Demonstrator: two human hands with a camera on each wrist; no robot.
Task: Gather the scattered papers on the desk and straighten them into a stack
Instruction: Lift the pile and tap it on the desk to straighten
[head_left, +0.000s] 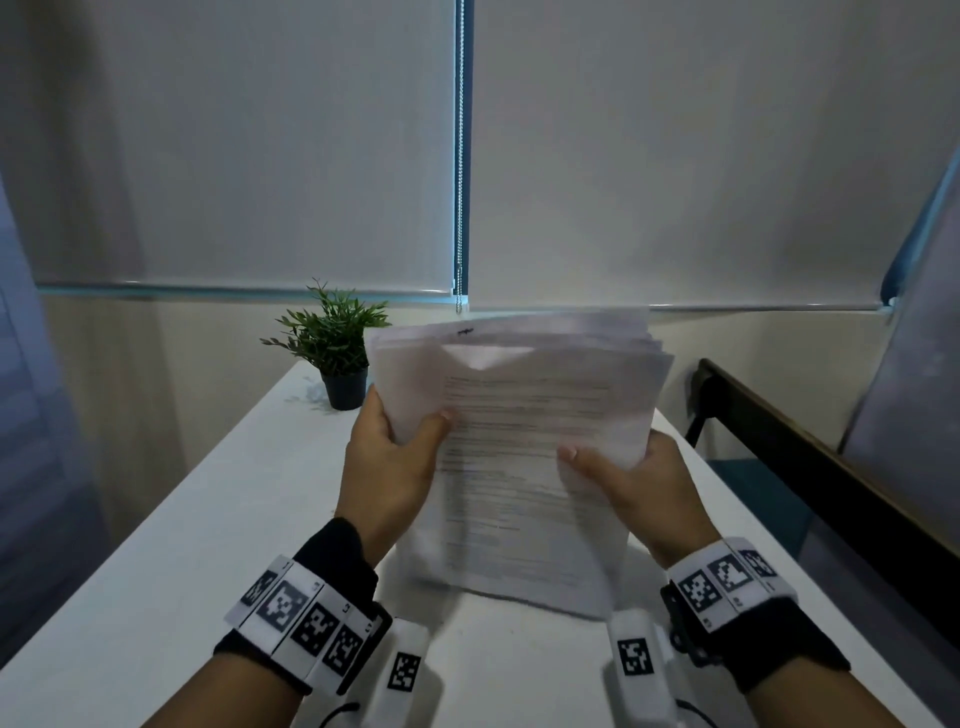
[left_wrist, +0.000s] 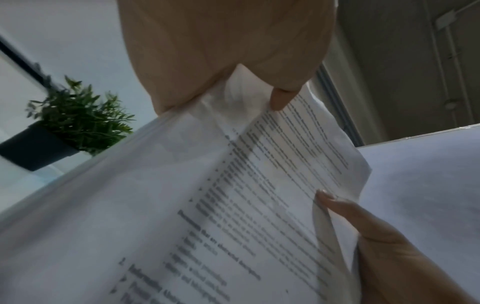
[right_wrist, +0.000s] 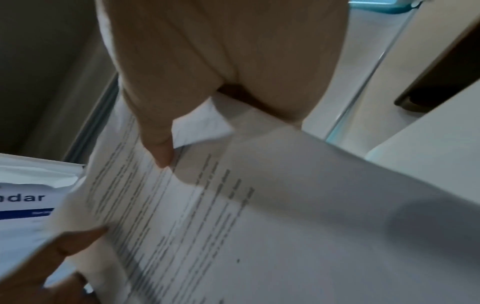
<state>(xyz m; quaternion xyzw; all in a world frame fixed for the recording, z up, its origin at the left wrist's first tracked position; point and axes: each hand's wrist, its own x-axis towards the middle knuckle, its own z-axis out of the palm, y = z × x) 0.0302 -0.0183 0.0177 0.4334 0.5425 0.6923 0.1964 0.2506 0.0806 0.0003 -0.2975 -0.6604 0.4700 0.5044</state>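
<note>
A thick stack of white printed papers (head_left: 524, 447) stands nearly upright over the white desk (head_left: 208, 519), its lower edge at or just above the desk surface, blurred. My left hand (head_left: 395, 457) grips the stack's left edge, thumb on the front sheet. My right hand (head_left: 628, 478) grips the right edge, thumb also on the front. The sheets' top edges are uneven and fanned. In the left wrist view the papers (left_wrist: 233, 205) fill the frame with my left thumb (left_wrist: 280, 98) pressing them. The right wrist view shows the papers (right_wrist: 259, 226) under my right thumb (right_wrist: 161, 152).
A small green plant in a dark pot (head_left: 337, 358) stands at the desk's far left. Roller blinds (head_left: 260, 156) cover the window behind. A dark wooden table edge (head_left: 810, 447) runs along the right. Another printed sheet with blue lettering (right_wrist: 26, 201) lies at the left of the right wrist view.
</note>
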